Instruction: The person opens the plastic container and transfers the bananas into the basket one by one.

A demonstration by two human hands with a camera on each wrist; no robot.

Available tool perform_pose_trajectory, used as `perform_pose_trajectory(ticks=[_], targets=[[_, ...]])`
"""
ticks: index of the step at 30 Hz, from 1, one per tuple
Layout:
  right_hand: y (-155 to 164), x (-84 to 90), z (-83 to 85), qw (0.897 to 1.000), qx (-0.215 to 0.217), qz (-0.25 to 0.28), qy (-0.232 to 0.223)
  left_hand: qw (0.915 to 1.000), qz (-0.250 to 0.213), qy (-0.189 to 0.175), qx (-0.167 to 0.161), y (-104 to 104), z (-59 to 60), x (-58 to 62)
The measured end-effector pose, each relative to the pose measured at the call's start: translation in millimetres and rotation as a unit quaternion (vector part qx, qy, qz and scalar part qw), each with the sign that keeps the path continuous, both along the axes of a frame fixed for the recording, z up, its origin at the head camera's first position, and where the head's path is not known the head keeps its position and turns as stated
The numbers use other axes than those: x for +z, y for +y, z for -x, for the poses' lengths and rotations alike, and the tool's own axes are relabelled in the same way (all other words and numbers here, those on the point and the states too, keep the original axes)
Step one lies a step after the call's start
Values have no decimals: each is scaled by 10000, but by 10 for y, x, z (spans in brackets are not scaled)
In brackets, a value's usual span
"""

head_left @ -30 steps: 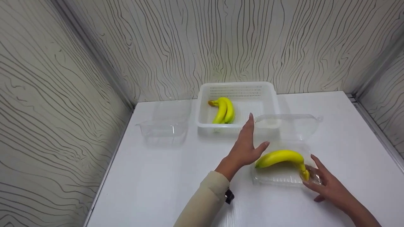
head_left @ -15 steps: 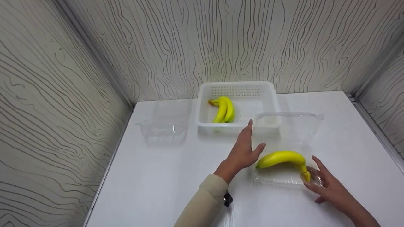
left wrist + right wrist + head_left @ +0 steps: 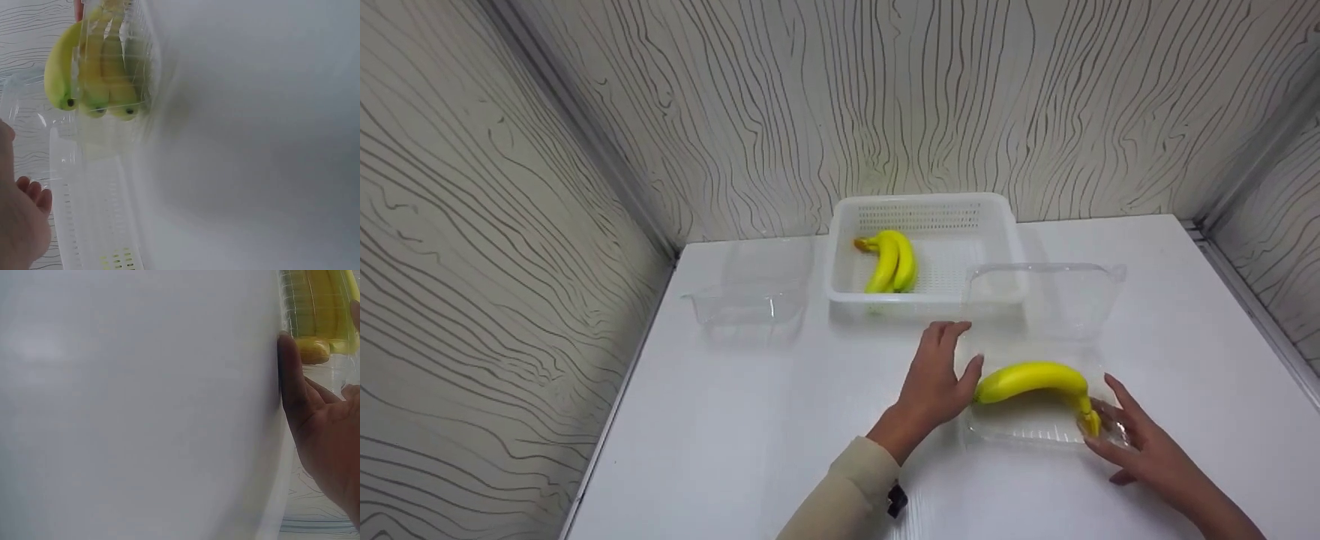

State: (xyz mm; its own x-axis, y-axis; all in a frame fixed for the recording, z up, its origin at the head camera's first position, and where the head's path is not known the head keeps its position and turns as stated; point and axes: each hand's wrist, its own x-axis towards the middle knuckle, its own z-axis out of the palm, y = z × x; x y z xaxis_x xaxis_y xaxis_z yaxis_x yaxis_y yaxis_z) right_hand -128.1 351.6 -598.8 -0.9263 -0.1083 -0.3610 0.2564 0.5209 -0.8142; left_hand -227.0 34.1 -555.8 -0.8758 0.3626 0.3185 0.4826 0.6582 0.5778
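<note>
My hands (image 3: 934,379) (image 3: 1140,442) rest open beside the box (image 3: 1039,427) holding a banana (image 3: 1031,379); next I judge: fold the lid (image 3: 1046,300) down.

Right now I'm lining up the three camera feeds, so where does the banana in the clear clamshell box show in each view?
Head: the banana lies low and right of centre, in the clear clamshell box, between both hands.
Left wrist: top left, tips pointing down, seen through blurred clear plastic.
Right wrist: top right corner, only its stem end, above the right hand.
Shared landmark: the white table.
</note>
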Motion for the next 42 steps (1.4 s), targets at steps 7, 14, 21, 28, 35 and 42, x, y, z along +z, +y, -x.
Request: perform_pose_trajectory(ticks=[7,14,21,28,35,42], targets=[[-11,10,12,9998,10,-142,-122,9921,935,229,-806,100,-94,-8],[-14,30,26,9996,81,-126,-240,9696,2095,-193,-1245,198,-92,-170],[-17,50,45,9990,111,-262,-338,9600,2442,-357,-1321,281,-71,-196],[6,41,46,9989,82,-204,-421,9534,2704,-443,-1267,436,-64,-156],[17,38,30,9991,78,-114,-403,9550,2614,-593,-1267,580,-67,-130],[19,29,31,9993,108,-108,-328,9561,2626,-793,-1028,634,-69,-134]])
